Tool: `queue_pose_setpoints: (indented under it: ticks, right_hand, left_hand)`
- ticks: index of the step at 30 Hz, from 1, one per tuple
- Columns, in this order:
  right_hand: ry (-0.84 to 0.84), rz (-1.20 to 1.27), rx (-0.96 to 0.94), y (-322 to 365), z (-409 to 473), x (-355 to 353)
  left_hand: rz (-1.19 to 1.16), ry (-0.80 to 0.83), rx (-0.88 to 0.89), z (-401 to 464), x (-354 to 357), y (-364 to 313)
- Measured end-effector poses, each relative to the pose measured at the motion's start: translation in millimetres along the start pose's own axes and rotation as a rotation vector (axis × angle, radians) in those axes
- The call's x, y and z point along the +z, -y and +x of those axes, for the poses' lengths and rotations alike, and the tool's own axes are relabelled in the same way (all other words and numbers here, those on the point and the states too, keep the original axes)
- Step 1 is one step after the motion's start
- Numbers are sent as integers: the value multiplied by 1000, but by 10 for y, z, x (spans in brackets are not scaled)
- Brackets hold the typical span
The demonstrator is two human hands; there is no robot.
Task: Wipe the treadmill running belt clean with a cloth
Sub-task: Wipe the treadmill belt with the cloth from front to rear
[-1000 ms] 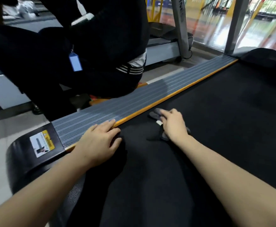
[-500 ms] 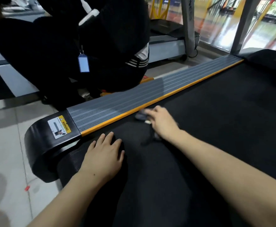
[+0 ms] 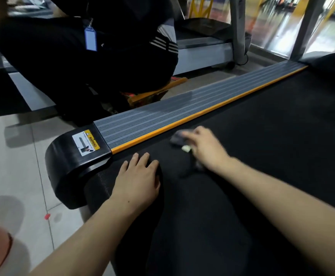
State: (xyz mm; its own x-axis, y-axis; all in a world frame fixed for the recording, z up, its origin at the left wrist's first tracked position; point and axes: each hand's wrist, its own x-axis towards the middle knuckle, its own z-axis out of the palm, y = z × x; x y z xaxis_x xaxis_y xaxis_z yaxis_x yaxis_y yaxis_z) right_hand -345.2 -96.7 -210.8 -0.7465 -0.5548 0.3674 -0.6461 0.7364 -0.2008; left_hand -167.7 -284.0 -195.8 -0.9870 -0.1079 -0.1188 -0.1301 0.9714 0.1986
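Two hands (image 3: pixel 136 182), one cloth (image 3: pixel 177 138), one running belt (image 3: pixel 262 156), one warning sticker (image 3: pixel 85 142).

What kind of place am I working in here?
Most likely a gym. The hands are on a treadmill's black running belt with a grey side rail, a second treadmill stands beyond it, and a glass wall looks onto a glossy floor.

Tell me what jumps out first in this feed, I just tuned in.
Two bare forearms reach onto the black running belt: the right hand presses a dark grey cloth near the orange-edged side rail, while the left hand lies flat on the belt by the black end cap. A person in black crouches just beyond the rail.
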Motion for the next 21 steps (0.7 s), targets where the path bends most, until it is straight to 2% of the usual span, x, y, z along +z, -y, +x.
queue_pose_setpoints:
  ticks: [3, 5, 7, 11, 14, 16, 18, 21]
  right_hand:
    - [-99, -58, 342, -608, 128, -106]
    - [-106, -65, 398, -514, 71, -76]
    - [-116, -21, 334, -169, -86, -53]
    - [-71, 133, 16, 450, -563, -87]
    - [-22, 64, -73, 213, -517, -149]
    - [-74, -31, 60, -292, -332, -202]
    - [-117, -80, 302, -782, -224, -303]
    - [-121, -85, 416, -792, -303, -310]
  left_hand:
    - [-15, 6, 15, -10, -3, 12]
    - [-25, 20, 14, -14, -9, 11]
    - [-36, 29, 2, -9, -3, -13]
    - [-58, 13, -20, 20, 20, -78]
    - [-53, 11, -23, 15, 23, -105]
    - [-59, 11, -1, -20, 12, -110]
    - [-48, 1, 36, -57, 12, -127]
    - [-33, -24, 75, -71, 18, -198]
